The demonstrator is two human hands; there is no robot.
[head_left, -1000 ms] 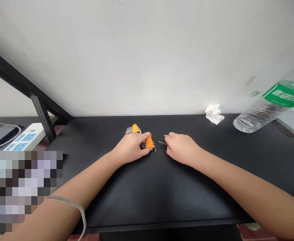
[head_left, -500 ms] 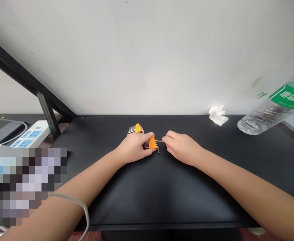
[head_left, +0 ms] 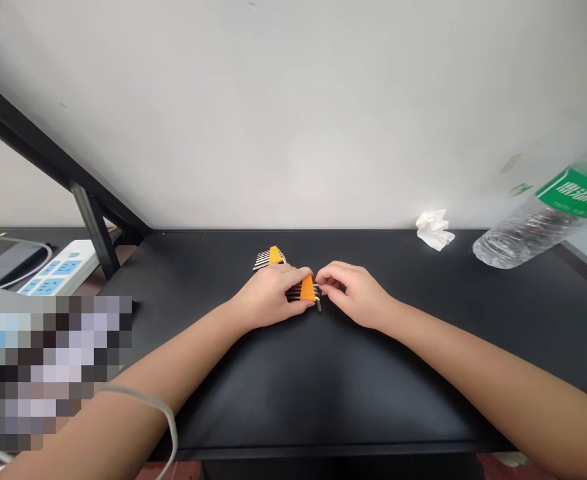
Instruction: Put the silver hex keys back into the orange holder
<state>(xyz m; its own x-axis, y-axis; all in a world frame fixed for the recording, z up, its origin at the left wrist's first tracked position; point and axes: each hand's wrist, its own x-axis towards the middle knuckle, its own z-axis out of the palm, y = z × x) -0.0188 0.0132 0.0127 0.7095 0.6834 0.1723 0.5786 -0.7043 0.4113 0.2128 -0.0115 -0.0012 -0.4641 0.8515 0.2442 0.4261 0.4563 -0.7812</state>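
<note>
My left hand [head_left: 272, 297] is closed around an orange hex key holder [head_left: 308, 288] with several dark hex keys in it; their bent ends stick out on the right. My right hand [head_left: 356, 293] pinches a thin metal hex key [head_left: 319, 286] close beside the holder's right side. The key's far part reaches into the holder; its other end is hidden by my fingers. Just behind my left hand lies a second orange hex key holder [head_left: 275, 255], filled with several silver hex keys.
On the black table [head_left: 323, 393] a crumpled white tissue [head_left: 434, 230] lies by the wall. A clear plastic bottle with a green label [head_left: 538, 217] is at the right. At the left are a power strip [head_left: 58, 270] and a black metal frame [head_left: 93, 227]. A grey cable [head_left: 146, 399] crosses my left forearm.
My right hand has moved left, towards the holder, and less of the hex key shows between them. The holder in my left hand has shifted slightly right and nearer to me.
</note>
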